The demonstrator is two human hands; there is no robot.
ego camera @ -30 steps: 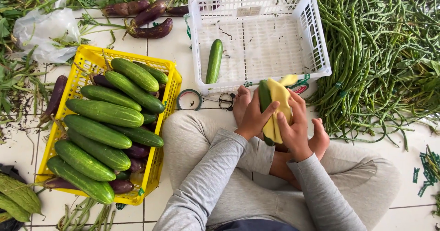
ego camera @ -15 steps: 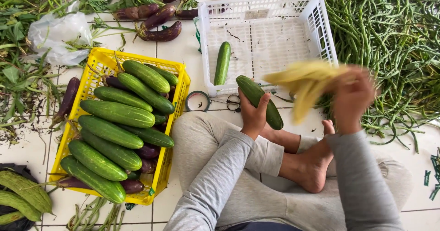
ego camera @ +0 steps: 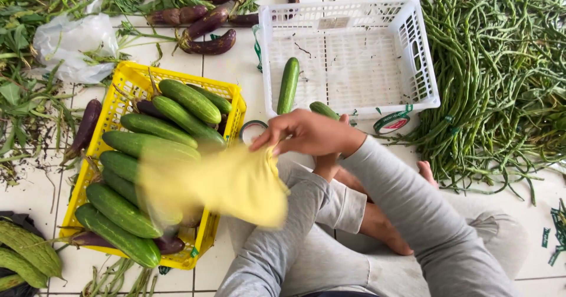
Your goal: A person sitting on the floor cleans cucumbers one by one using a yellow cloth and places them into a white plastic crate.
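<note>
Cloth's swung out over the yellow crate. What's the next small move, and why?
Probably bring the right hand and its yellow cloth back to the cucumber poking out behind that hand, and wipe it. The cloth hangs blurred over the yellow crate, away from that cucumber. The left hand is mostly hidden under the right forearm.

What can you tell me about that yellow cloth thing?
The yellow cloth is soft, plain pale-yellow fabric, with no pattern showing. It looks blurred and spread out in the air, so its edges and exact shape are hard to tell. The right hand pinches its upper right corner. It hangs over the near side of the yellow basket, hiding parts of some cucumbers, and over the person's left knee.
</note>
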